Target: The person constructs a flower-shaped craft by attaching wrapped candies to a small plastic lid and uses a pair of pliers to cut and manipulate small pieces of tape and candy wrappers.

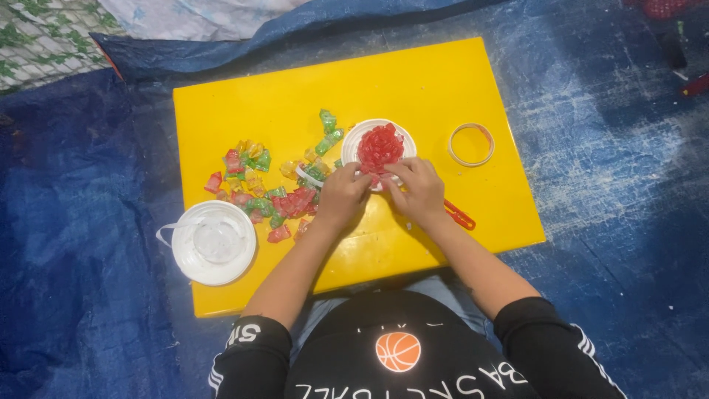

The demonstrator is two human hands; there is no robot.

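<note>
A small white round lid (367, 131) rests on the yellow board (413, 81), carrying a mound of folded red pieces (379, 147). My left hand (341, 196) and my right hand (419, 191) meet at the lid's near edge, fingers curled and pinching a small red piece between them. Loose red, green and yellow folded wrappers (255, 185) are scattered to the left of my left hand.
A white round container lid (214, 242) sits at the board's near left corner. A tape ring (471, 145) is to the right of the small lid. A red-handled tool (461, 216) pokes out by my right wrist. Blue tarp (74, 222) surrounds the board.
</note>
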